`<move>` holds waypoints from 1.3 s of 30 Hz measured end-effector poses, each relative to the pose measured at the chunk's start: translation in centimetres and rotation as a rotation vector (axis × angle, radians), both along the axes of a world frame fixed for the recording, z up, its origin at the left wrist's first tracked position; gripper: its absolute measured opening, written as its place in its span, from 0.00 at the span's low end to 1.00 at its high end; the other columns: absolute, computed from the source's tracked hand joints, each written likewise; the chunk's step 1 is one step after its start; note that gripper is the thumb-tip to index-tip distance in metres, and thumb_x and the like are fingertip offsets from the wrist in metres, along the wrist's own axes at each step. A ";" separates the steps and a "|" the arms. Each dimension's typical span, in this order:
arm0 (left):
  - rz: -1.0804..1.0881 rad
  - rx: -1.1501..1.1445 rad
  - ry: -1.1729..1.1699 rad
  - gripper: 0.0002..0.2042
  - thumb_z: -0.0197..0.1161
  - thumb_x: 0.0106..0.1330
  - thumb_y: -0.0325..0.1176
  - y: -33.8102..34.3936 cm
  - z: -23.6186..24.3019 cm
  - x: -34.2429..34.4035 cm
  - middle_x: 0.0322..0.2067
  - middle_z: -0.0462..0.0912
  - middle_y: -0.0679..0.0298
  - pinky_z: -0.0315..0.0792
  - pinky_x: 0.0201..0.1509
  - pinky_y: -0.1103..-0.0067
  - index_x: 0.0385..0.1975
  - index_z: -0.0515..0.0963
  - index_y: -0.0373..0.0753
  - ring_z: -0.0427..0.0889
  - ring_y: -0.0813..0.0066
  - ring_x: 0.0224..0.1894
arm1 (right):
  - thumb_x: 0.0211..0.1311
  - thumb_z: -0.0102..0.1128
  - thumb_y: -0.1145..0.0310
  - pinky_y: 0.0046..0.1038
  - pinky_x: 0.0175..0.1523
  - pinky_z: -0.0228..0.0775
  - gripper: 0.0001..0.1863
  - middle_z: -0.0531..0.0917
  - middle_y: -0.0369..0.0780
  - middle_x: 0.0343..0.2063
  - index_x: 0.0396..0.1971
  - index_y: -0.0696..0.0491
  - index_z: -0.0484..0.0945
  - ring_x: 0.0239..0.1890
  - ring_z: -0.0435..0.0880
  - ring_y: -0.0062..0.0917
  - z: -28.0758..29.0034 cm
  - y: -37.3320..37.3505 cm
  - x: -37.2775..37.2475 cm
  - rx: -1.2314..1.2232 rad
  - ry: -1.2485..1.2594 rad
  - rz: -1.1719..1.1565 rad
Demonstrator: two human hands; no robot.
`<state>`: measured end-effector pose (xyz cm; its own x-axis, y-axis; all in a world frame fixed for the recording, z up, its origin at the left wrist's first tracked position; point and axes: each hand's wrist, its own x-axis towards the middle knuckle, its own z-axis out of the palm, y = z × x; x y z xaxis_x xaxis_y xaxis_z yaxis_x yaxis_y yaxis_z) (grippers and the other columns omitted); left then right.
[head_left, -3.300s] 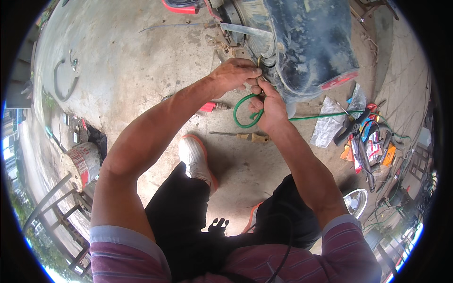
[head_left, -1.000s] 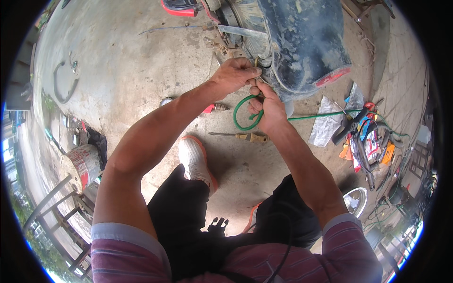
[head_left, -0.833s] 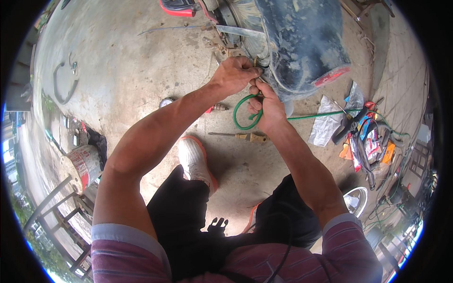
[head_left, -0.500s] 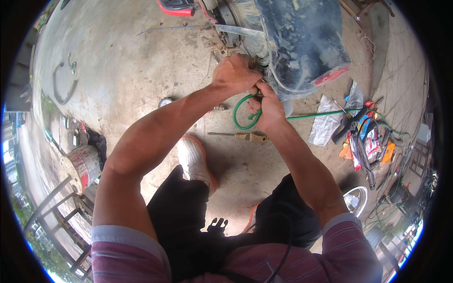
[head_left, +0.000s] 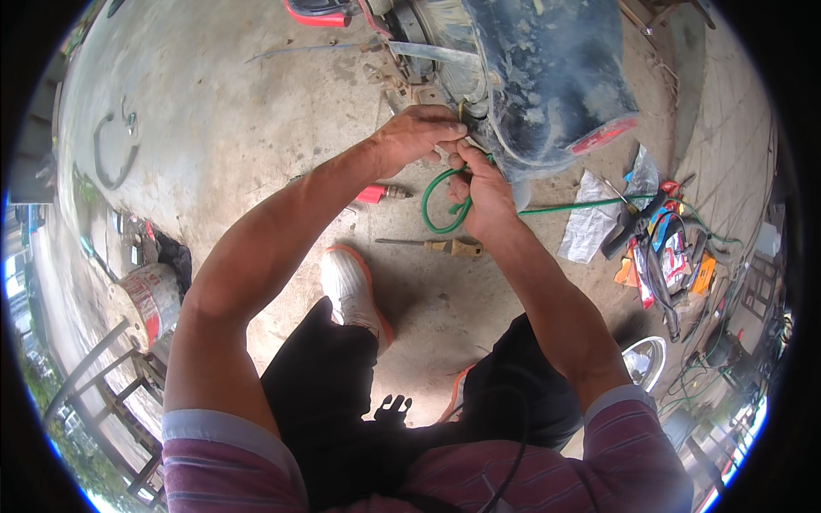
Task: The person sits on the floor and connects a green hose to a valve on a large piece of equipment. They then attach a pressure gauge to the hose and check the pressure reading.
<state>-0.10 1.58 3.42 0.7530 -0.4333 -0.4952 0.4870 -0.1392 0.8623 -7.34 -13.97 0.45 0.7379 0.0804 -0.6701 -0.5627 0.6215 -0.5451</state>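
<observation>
Between twelve and one o'clock we have both hands tight together, and it's close work: the left hand [head_left: 423, 135] has its thumb and fingertips drawn nearly together, but the fingers cover whatever lies between them, so we cannot tell if it grips anything. Just above them we catch a thin brass-coloured piece [head_left: 462, 111], its lower part hidden. Right alongside, the right hand [head_left: 486, 192] is curled around the green hose [head_left: 425, 205], which loops out toward nine o'clock and runs off behind the wrist toward three; its end at the fingertips we can't make out. Over at one o'clock looms the dusty dark fender [head_left: 556, 85], its top cut off by the frame. At eleven we spot a red tool [head_left: 374, 194], its rear tucked under the left forearm. Below the loop lies a screwdriver [head_left: 432, 246], blade pointing to nine. Out at three o'clock, a jumbled pile [head_left: 671, 248] of wrappers and dark strips, too tangled for us to separate.
</observation>
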 end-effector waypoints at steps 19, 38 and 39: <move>-0.156 0.660 -0.401 0.18 0.63 0.56 0.44 -2.4 -0.2 1.7 0.38 0.87 0.48 0.78 0.48 0.69 0.35 0.86 0.34 0.85 0.56 0.41 | 0.74 0.60 0.59 0.23 0.27 0.56 0.08 0.76 0.28 0.28 0.40 0.47 0.79 0.18 0.64 0.15 1.2 -0.2 0.0 -0.002 0.036 0.038; -0.073 0.082 -0.022 0.17 0.69 0.67 0.43 -0.1 -0.9 1.1 0.38 0.86 0.64 0.75 0.50 0.72 0.44 0.81 0.35 0.82 0.74 0.42 | 0.74 0.59 0.57 0.23 0.28 0.55 0.10 0.76 0.27 0.27 0.41 0.47 0.81 0.18 0.62 0.13 0.8 -0.1 0.2 0.057 0.068 0.015; -0.074 0.139 -0.058 0.16 0.69 0.67 0.43 -0.4 -0.7 1.2 0.36 0.86 0.65 0.74 0.49 0.73 0.43 0.81 0.35 0.81 0.75 0.41 | 0.74 0.59 0.57 0.23 0.28 0.55 0.10 0.76 0.27 0.27 0.41 0.47 0.81 0.18 0.61 0.13 0.8 -0.1 0.2 0.053 0.066 0.016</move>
